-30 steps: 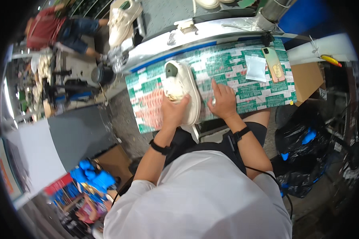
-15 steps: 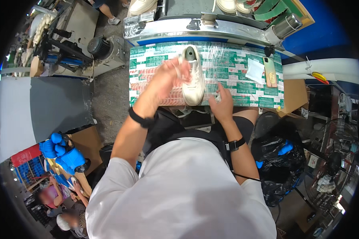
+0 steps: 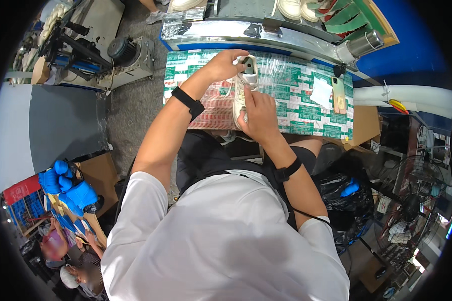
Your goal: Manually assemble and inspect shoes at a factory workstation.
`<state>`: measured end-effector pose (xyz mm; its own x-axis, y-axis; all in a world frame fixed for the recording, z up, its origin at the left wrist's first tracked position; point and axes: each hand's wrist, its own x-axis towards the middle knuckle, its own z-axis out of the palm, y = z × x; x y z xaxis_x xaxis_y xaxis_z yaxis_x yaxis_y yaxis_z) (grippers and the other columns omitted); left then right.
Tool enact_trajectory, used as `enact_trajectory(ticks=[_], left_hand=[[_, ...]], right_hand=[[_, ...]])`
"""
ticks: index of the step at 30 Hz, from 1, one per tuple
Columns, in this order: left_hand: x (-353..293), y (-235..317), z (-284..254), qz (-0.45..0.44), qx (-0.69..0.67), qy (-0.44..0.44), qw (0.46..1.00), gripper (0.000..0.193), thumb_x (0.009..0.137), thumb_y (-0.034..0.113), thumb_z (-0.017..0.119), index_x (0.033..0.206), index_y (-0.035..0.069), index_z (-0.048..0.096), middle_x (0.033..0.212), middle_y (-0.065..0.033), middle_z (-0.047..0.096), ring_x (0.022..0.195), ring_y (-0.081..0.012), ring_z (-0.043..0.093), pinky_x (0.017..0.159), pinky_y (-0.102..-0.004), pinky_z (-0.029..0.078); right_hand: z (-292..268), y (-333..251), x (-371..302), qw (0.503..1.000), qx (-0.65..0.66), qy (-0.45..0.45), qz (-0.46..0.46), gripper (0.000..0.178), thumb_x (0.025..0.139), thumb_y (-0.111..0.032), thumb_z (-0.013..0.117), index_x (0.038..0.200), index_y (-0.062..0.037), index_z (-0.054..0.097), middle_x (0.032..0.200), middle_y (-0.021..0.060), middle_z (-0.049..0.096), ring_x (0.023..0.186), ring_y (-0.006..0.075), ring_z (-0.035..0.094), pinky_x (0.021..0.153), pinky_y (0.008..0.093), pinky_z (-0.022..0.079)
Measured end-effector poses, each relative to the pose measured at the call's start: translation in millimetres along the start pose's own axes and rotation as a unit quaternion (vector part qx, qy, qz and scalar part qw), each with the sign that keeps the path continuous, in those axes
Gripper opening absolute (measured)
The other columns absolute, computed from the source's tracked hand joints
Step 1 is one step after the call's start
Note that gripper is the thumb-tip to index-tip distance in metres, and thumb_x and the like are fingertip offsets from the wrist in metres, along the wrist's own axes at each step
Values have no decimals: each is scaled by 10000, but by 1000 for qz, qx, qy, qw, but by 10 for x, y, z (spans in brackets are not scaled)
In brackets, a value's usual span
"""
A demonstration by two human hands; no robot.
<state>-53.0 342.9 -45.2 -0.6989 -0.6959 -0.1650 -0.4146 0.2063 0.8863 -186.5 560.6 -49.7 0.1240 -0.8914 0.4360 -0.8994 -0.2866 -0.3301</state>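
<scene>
A cream lace-up shoe lies on the table, its toe toward me and its heel away. My left hand is at the heel end, thumb and fingers apart around the left side of the collar. A loose lace end hangs by the shoe's left side. My right hand covers the right side of the shoe. Its index finger rests near the tongue and laces, its thumb lies across the front part, and the other fingers are curled. Whether a lace is pinched there cannot be made out.
The table is wrapped in green-and-white printed tape and film. A phone and a white sheet lie at its right. Beyond runs a metal-edged conveyor with more shoes. A fan stands right; people work at lower left.
My left hand has moved up to the shoe's heel collar. My right hand has come from beside the shoe onto its front and laces. The whole view has shifted slightly.
</scene>
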Motion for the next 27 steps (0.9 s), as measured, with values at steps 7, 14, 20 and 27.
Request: enact_trajectory(ticks=[7,14,20,27], left_hand=[[-63,9,-55,43,80,-1,996,539,969,171,863,1488,100,737,1573,-145,687,1416,-330,682,1195,-407,524],[-109,132,-64,21,149,-16,988,541,1017,288,826,1512,102,713,1631,-133,630,1480,-332,630,1233,-410,487],[-147,83,-111,13,68,-36,997,664,1008,381,833,1586,109,654,1660,-187,601,1522,-340,586,1250,-437,461],[-129,246,-50,47,177,-108,977,882,852,307,934,1644,152,578,1740,-224,376,1451,-431,610,1184,-451,551]], right_hand=[[-190,-88,69,985,115,-56,116,701,788,-192,786,1421,81,660,1153,230,683,1105,427,657,988,534,526],[220,-759,154,956,257,-134,41,657,798,-191,773,1402,53,688,1230,264,709,1184,461,669,1048,535,543],[-117,-238,-157,953,247,-32,170,673,838,-177,753,1464,49,650,1138,215,677,1093,423,672,1002,507,541],[-137,-13,-114,951,217,7,218,643,876,-120,715,1488,58,638,1121,195,677,1071,375,681,993,448,546]])
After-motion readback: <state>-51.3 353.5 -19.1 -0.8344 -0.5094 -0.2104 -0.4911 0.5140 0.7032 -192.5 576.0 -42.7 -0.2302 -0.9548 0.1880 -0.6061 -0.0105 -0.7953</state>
